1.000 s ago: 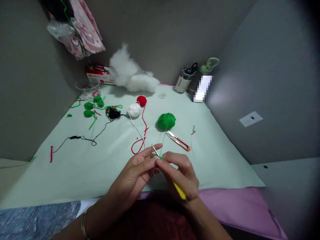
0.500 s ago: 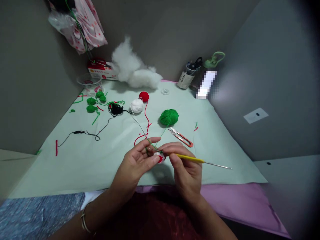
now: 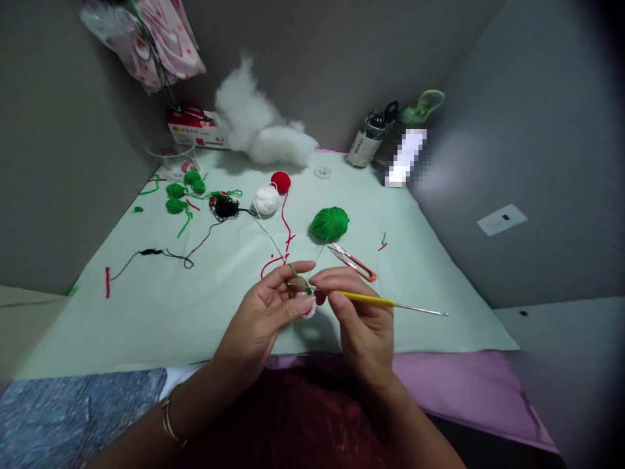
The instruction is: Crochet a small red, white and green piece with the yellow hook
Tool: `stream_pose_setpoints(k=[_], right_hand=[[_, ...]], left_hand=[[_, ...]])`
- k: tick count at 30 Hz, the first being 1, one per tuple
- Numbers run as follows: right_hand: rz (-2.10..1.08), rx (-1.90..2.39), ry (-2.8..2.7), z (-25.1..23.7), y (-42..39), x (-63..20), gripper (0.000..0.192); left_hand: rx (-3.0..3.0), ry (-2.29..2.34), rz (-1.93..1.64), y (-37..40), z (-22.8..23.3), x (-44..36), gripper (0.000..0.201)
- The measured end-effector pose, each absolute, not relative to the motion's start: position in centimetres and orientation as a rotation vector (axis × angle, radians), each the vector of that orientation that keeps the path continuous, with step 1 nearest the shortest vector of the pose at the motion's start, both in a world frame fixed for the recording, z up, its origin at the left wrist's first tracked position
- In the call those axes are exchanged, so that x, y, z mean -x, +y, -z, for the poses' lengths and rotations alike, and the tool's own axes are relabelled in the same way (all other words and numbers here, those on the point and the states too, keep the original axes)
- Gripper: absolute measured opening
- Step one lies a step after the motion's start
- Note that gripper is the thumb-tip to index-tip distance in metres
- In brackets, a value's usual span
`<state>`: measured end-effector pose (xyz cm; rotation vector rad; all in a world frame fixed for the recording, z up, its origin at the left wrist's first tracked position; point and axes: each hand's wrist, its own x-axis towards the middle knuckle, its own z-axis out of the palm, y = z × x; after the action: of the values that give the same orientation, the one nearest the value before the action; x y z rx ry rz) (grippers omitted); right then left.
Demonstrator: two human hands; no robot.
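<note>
My left hand (image 3: 263, 316), half-curled, pinches a small white-and-red crocheted piece (image 3: 309, 312) at thumb tip | my right hand (image 3: 365, 326), closed, grips a yellow-handled metal hook (image 3: 374, 299) | beyond both: oval green yarn ball (image 3: 331, 223)

Here we have the small crocheted piece (image 3: 307, 309), white with a touch of red, pinched in the left hand (image 3: 261, 312), green at its top edge. Our yellow-handled, double-ended crochet hook (image 3: 368, 299) slants gently down rightward in the right hand (image 3: 365, 322), one metal end by the stitches. Beyond, we spot the plump green yarn ball (image 3: 331, 223), its strand (image 3: 319, 255) running toward the piece.
</note>
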<state>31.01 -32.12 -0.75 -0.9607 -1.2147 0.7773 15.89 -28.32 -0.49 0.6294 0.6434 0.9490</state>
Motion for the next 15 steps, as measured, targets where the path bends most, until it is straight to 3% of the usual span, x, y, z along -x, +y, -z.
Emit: stream_pose_setpoints(k=[8,15], right_hand=[[-1.123,0.809,-0.941,1.01,-31.78,-31.40,0.015],[-1.055,0.792,-1.074,0.65,-32.25,-32.03,0.020]], left_hand=[[-0.790,0.664,-0.860,-28.46,0.74,-15.57,0.032],[-0.816,0.686,-0.868,-28.62,0.24,-15.16,0.027]])
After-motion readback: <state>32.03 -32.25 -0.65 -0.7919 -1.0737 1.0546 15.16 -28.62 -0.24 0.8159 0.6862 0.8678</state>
